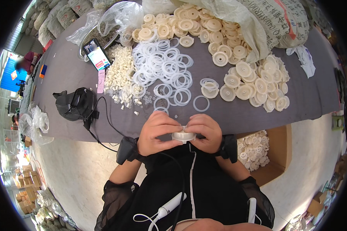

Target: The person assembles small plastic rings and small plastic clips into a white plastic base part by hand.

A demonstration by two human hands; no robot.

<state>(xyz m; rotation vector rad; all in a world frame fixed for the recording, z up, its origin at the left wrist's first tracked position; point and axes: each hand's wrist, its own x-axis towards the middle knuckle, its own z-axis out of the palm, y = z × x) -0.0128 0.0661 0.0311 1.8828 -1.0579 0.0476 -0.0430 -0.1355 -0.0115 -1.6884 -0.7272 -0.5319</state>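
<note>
A round cream plastic cap (184, 136) is pinched between my two hands at the table's front edge. My left hand (158, 133) grips its left side with thumb and fingers. On its other side my right hand (204, 131) is closed on it, fingertips meeting near the top. Beyond my hands lie many translucent white rings (162, 63), one ring (201, 103) apart from the others. A cream disc (209, 91) has rings lying over it. More cream discs (258, 82) are heaped to the right.
Small cream plugs (121, 67) are piled at left, with a phone (97, 54) beside them. A black pouch (75, 103) trails a cable toward my left wrist. A woven sack (254, 23) and a disc heap (192, 23) stand at the back. Below right, a cardboard box (275, 169) holds cream parts.
</note>
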